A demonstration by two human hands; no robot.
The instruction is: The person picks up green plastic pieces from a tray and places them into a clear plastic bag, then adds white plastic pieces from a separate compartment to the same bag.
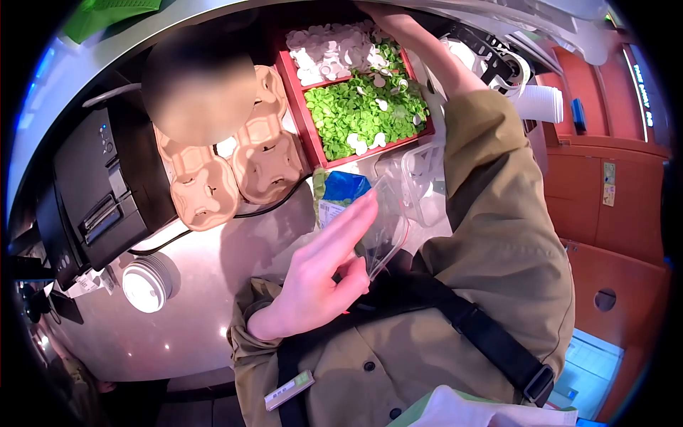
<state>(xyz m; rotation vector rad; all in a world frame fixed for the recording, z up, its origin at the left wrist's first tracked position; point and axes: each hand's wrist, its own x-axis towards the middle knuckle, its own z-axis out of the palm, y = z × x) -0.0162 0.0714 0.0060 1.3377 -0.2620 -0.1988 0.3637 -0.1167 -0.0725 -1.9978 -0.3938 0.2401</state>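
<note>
My left hand (320, 274) is closed on a clear plastic bag (388, 224) with a thin red line along its edge, held in front of my chest. My right arm stretches to the far side of a red divided box (310, 135); my right hand (377, 13) shows only in part at the top edge, its fingers hidden. Small white pieces (331, 53) fill the box's far compartment. In the near one lie small green pieces (363, 114) with a few white ones mixed in. A blue and green packet (345, 186) lies just beyond my left hand.
Cardboard cup carriers (267, 167) stand left of the box, partly behind a blurred patch. Further left is a black printer (99, 185) with a cable. White cup lids (146, 283) are stacked on the counter (192, 334). A clear container (420, 185) and white cups (537, 104) are on the right.
</note>
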